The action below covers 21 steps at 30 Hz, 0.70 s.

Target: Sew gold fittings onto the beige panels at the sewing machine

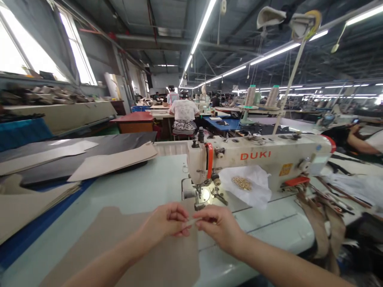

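My left hand (172, 220) and my right hand (220, 228) meet just in front of the sewing machine (248, 155). Between their pinched fingertips is a small pale strip (190, 222), mostly covered by the fingers; its exact kind is too small to make out. Under the hands a large beige cut panel (131, 235) lies flat on the pale green table (131, 191), its far edge by the presser foot (199, 201). Small gold-coloured metal pieces (241, 183) sit in a heap on a white plastic bag (259, 187) right of the needle.
Stacked beige panels (113, 161) rest on black material at the left. Beige straps (317, 223) hang over the table's right side, near loose tools. Thread cones (250, 97) stand behind the machine. A co-worker (184, 113) sits ahead; another person's arm (362, 141) shows at right.
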Each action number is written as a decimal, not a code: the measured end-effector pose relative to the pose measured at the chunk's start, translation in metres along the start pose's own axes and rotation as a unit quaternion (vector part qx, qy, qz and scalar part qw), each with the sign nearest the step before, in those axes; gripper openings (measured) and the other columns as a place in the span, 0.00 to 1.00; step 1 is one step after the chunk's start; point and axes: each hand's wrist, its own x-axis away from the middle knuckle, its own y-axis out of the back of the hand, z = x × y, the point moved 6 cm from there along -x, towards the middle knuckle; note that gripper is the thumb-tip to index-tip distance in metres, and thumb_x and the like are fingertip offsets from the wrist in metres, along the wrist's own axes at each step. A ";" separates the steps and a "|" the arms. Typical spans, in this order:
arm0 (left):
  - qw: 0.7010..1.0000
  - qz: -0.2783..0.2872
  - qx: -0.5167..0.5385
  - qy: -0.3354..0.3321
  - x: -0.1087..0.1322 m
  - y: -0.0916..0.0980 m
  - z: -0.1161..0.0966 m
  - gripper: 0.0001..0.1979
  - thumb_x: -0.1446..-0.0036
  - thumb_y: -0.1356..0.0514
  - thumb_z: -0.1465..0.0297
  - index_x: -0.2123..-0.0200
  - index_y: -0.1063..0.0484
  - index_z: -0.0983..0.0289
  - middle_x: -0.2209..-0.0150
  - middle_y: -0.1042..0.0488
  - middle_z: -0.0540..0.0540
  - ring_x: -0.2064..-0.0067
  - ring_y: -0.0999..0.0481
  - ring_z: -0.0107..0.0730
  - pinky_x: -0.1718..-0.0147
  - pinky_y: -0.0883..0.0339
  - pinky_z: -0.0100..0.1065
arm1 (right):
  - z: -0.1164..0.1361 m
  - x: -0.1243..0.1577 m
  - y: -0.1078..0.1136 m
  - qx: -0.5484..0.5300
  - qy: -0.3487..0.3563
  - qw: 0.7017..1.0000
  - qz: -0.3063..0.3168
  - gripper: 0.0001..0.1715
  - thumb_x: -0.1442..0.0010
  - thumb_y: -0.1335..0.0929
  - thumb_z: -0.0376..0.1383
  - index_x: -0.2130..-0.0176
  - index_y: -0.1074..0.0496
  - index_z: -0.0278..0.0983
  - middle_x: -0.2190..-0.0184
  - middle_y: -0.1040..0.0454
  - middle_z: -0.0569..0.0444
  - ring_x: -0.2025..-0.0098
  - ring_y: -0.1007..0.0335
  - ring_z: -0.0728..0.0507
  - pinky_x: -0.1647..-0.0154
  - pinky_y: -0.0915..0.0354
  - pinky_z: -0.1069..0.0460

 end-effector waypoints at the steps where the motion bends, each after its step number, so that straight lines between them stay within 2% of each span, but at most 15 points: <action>1: 1.000 -0.002 0.009 0.002 0.000 0.001 0.001 0.14 0.65 0.34 0.68 0.72 0.32 0.63 0.76 0.24 0.47 0.70 0.22 0.35 0.68 0.32 0.33 | -0.003 0.000 0.000 -0.008 -0.004 1.000 0.001 0.09 0.49 0.31 0.32 0.65 0.21 0.38 0.76 0.27 0.56 0.74 0.33 0.49 0.73 0.36 0.56; 4: 0.999 -0.004 0.032 0.004 0.000 0.004 0.006 0.14 0.65 0.34 0.70 0.70 0.31 0.63 0.74 0.24 0.48 0.68 0.22 0.36 0.65 0.31 0.35 | -0.009 0.000 -0.003 -0.022 -0.004 1.000 -0.001 0.08 0.48 0.31 0.33 0.66 0.21 0.38 0.74 0.26 0.55 0.73 0.32 0.49 0.73 0.35 0.56; 8: 1.000 0.011 0.011 -0.017 -0.001 0.003 0.008 0.17 0.64 0.32 0.69 0.67 0.29 0.63 0.70 0.22 0.51 0.64 0.22 0.37 0.64 0.32 0.33 | -0.012 -0.002 -0.009 -0.028 0.006 1.000 0.001 0.08 0.48 0.31 0.31 0.66 0.22 0.37 0.73 0.26 0.54 0.72 0.31 0.48 0.71 0.35 0.55; 12: 0.999 0.024 -0.011 -0.020 -0.007 -0.002 0.008 0.15 0.60 0.34 0.65 0.67 0.29 0.64 0.72 0.22 0.51 0.69 0.23 0.34 0.67 0.32 0.32 | -0.007 -0.005 -0.012 -0.010 0.021 1.000 0.010 0.07 0.47 0.31 0.30 0.66 0.23 0.37 0.73 0.26 0.55 0.71 0.30 0.48 0.69 0.34 0.55; 13: 0.999 0.011 -0.021 -0.023 -0.009 0.000 0.007 0.14 0.59 0.35 0.64 0.69 0.29 0.64 0.74 0.23 0.51 0.70 0.24 0.33 0.68 0.31 0.33 | -0.002 -0.005 -0.011 0.008 0.032 0.999 0.011 0.08 0.46 0.32 0.29 0.65 0.24 0.38 0.72 0.26 0.54 0.70 0.30 0.48 0.67 0.33 0.54; 15: 0.997 -0.039 -0.050 -0.042 -0.014 0.008 0.005 0.12 0.59 0.36 0.63 0.71 0.29 0.64 0.75 0.23 0.51 0.71 0.24 0.34 0.68 0.31 0.34 | 0.009 0.000 -0.007 0.066 0.069 0.995 -0.003 0.13 0.44 0.35 0.29 0.58 0.26 0.38 0.62 0.26 0.50 0.60 0.30 0.45 0.58 0.33 0.51; 17: 0.990 -0.097 -0.080 -0.060 -0.018 0.019 0.004 0.12 0.60 0.37 0.62 0.72 0.28 0.64 0.75 0.23 0.51 0.70 0.23 0.36 0.67 0.30 0.34 | 0.020 0.009 -0.008 0.140 0.123 0.982 0.009 0.19 0.42 0.36 0.30 0.50 0.32 0.37 0.50 0.31 0.45 0.48 0.36 0.42 0.47 0.38 0.47; 19: 0.982 -0.149 -0.101 -0.063 -0.020 0.030 0.006 0.14 0.59 0.38 0.59 0.71 0.27 0.63 0.76 0.23 0.51 0.70 0.23 0.38 0.67 0.30 0.35 | 0.026 0.024 -0.022 0.214 0.198 0.953 0.083 0.22 0.40 0.35 0.37 0.47 0.36 0.37 0.46 0.35 0.45 0.44 0.41 0.41 0.43 0.42 0.45; 21: 0.973 -0.186 -0.120 -0.061 -0.020 0.038 0.008 0.16 0.59 0.39 0.57 0.70 0.27 0.62 0.77 0.23 0.51 0.70 0.22 0.39 0.68 0.29 0.35 | 0.025 0.041 -0.041 0.276 0.287 0.900 0.177 0.20 0.39 0.36 0.43 0.49 0.35 0.38 0.49 0.32 0.48 0.46 0.39 0.41 0.44 0.41 0.47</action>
